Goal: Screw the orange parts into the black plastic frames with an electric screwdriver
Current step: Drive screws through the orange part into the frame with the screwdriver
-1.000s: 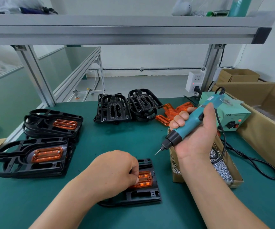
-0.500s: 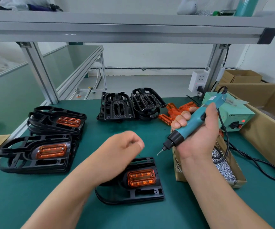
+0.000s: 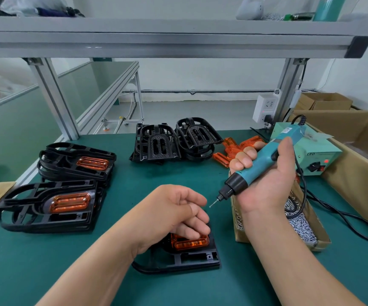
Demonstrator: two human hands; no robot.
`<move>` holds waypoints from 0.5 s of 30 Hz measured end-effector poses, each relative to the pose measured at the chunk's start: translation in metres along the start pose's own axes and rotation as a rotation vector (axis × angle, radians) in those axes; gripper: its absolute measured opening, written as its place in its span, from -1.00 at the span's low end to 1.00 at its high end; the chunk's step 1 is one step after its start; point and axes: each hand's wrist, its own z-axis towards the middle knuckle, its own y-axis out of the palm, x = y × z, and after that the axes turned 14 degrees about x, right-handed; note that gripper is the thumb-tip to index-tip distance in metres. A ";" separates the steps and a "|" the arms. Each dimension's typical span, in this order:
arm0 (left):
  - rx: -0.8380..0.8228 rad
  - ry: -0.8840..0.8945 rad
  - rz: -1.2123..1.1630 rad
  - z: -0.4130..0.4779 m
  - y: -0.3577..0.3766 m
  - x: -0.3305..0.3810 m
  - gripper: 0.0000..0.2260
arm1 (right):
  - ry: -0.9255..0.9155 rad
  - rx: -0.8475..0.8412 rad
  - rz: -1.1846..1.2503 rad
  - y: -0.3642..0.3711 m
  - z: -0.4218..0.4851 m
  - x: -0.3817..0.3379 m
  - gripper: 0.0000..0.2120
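Lying at the left of the green surface (image 3: 46, 272), two stacks of finished frames (image 3: 24, 217) are showing orange inserts already seated, while empty black frames (image 3: 156, 149) are waiting at the back. Nearer the middle, the left hand (image 3: 174, 210) is hovering just above the black frame (image 3: 191, 259) being worked. Its lower fingers are curling loosely and appear to be touching the top edge of the orange part (image 3: 189, 243), which is sitting in that frame's recess. Whether thumb and forefinger are pinching a screw is not showing, so I cannot tell if this hand is carrying anything. To its right, the right hand (image 3: 267, 186) is wrapping firmly round the electric screwdriver (image 3: 260, 164), holding it raised and slanted, the bit tip (image 3: 212, 204) pointing down toward the left thumb and hanging clear of the frame. Just beside that wrist, the cardboard box of screws (image 3: 238, 230) is sitting open. The step in hand is probably getting a screw onto the bit or into a hole. Doing it well is calling for keeping the orange part pressed flat so nothing is shifting, bringing the driver upright over the hole before triggering, and keeping the left fingers out of the turning bit's way.
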 end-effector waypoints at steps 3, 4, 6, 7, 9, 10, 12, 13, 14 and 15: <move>-0.003 0.007 -0.001 0.001 0.002 -0.002 -0.88 | 0.004 -0.001 0.016 0.001 -0.001 -0.001 -0.58; -0.002 0.015 0.004 0.002 0.003 -0.003 -0.91 | 0.002 -0.001 0.017 0.001 -0.001 -0.001 -0.57; 0.013 0.042 0.038 0.002 0.005 -0.004 -0.93 | -0.001 -0.002 0.015 0.002 -0.002 -0.001 -0.57; 0.024 0.054 0.061 0.002 0.005 -0.005 -0.88 | -0.003 -0.001 0.013 0.002 -0.002 0.000 -0.57; 0.038 0.063 0.086 0.003 0.006 -0.006 -0.80 | -0.007 0.004 0.007 0.002 -0.003 0.000 -0.58; 0.042 0.061 0.076 0.003 0.007 -0.006 -0.79 | -0.008 0.006 0.006 0.002 -0.003 0.000 -0.58; 0.046 0.047 0.025 0.003 0.008 -0.005 -0.80 | -0.008 0.008 0.007 0.002 -0.002 0.000 -0.58; 0.047 0.037 -0.004 0.004 0.008 -0.005 -0.81 | -0.010 0.008 0.008 0.002 -0.002 0.000 -0.58; 0.043 0.023 -0.033 0.004 0.007 -0.006 -0.83 | -0.014 0.009 0.008 0.002 -0.002 0.000 -0.57; 0.032 0.002 -0.067 0.004 0.007 -0.006 -0.85 | -0.018 0.011 0.008 0.002 -0.002 -0.001 -0.57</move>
